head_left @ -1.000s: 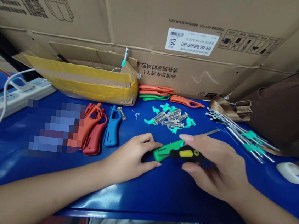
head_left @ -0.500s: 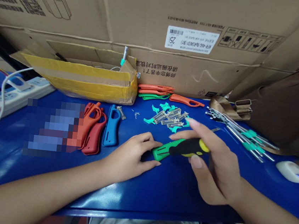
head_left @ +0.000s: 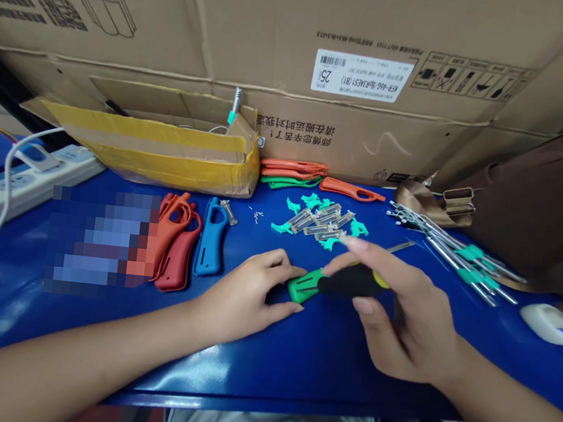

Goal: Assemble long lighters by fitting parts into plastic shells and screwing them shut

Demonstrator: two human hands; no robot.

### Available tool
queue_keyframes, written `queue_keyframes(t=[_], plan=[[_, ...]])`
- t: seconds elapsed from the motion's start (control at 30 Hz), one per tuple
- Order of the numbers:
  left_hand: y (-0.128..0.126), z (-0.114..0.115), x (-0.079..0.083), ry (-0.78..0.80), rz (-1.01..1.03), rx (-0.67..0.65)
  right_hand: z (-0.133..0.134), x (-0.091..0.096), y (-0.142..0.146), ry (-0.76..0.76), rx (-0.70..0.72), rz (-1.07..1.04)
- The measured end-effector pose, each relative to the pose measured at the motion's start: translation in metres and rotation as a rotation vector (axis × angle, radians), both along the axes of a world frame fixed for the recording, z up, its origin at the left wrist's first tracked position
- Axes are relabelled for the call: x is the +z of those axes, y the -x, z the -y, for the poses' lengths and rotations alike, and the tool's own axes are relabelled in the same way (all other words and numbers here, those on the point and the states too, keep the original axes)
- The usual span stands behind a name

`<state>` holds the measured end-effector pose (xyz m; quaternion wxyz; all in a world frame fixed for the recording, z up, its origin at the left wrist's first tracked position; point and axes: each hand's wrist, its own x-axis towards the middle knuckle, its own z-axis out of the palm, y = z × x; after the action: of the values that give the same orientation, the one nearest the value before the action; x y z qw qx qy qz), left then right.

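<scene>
My left hand (head_left: 247, 291) pinches the end of a green lighter casing (head_left: 305, 286) between thumb and fingers, low over the blue table. In my right hand (head_left: 406, 311) is a tool with a black-and-yellow handle (head_left: 347, 282), gripped between thumb and fingers; its exact kind does not show. The handle overlaps the casing's right part and hides it. Just beyond my hands lies a pile of clear fluid tanks (head_left: 328, 222), with turquoise triggers (head_left: 359, 228) around it. Left of my left hand rest a blue casing (head_left: 211, 244), a red casing (head_left: 175, 263) and orange casings (head_left: 161, 235).
A yellow-taped cardboard box (head_left: 166, 158) stands at the back left, beside a power strip (head_left: 27, 184). More orange casings (head_left: 293, 166) lie against the large carton (head_left: 297, 58). On the right are metal lighter tubes (head_left: 458, 256) with wires and a white device (head_left: 551, 323).
The tool's handle has turned in my right hand, so less yellow shows. My right index finger has come down and left along it. My left hand stays on the green casing.
</scene>
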<state>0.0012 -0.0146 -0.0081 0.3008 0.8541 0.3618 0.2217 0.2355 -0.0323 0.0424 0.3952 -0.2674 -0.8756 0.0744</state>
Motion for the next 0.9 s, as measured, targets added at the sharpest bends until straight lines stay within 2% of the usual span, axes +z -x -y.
queue_keyframes(t=[0.13,0.33,0.5,0.63,0.7,0.83,0.9], plan=[[0.000,0.000,-0.001,0.006,-0.001,0.001,0.000,0.002,0.000,-0.132,-0.068,0.056],[-0.001,0.000,-0.002,-0.016,0.004,0.004,0.003,0.001,0.000,0.064,0.000,-0.038],[-0.001,-0.001,-0.003,-0.033,0.018,0.006,0.000,0.006,0.004,-0.112,-0.007,-0.004],[-0.002,-0.001,-0.002,-0.019,0.017,0.007,0.001,0.008,0.005,-0.156,-0.056,0.009],[-0.002,-0.001,-0.002,-0.012,0.020,0.010,0.003,0.007,0.005,-0.102,-0.036,0.001],[-0.002,0.000,-0.002,-0.011,0.014,0.014,0.005,0.001,0.006,0.121,0.013,-0.086],[-0.003,0.000,-0.003,-0.018,0.013,0.022,0.003,-0.003,0.007,0.128,0.021,-0.119]])
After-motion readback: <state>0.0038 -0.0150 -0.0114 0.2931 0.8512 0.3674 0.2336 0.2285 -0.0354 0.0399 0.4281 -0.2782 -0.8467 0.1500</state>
